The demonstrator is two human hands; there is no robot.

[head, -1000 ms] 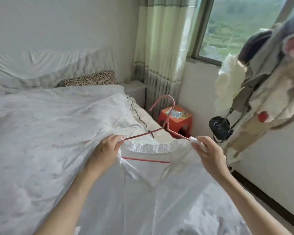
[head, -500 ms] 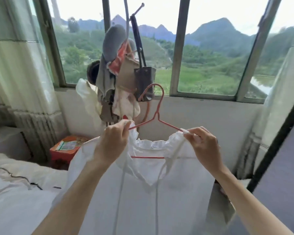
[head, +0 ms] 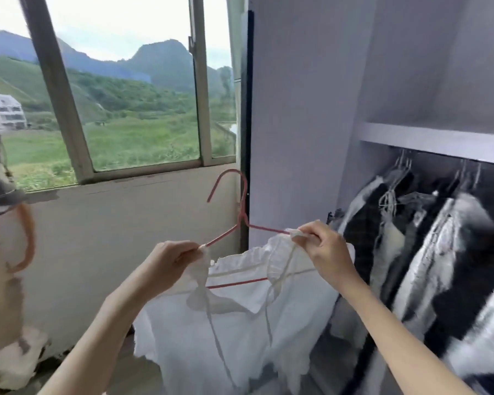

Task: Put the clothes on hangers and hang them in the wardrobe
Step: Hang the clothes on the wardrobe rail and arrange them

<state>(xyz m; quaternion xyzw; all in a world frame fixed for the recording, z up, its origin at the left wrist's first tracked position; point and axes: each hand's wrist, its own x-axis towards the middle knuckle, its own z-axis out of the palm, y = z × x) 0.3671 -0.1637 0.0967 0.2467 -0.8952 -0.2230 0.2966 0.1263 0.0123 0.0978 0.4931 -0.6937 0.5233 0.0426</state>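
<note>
White garment held up on a red hanger, just outside the open wardrobe.

The left hand [head: 166, 259] pinches one shoulder of the one white garment [head: 234, 317] at 9 o'clock of the neckline; the right hand [head: 322, 249] pinches the other at 3 o'clock, both clamped on cloth and wire. The single thin red hanger [head: 241, 220] hooks upward at 12. The fabric is light, frilled at the collar, with two dangling ties. The wardrobe [head: 428, 138], at 3 o'clock, holds several dark and pale hung clothes [head: 428, 252].
</note>
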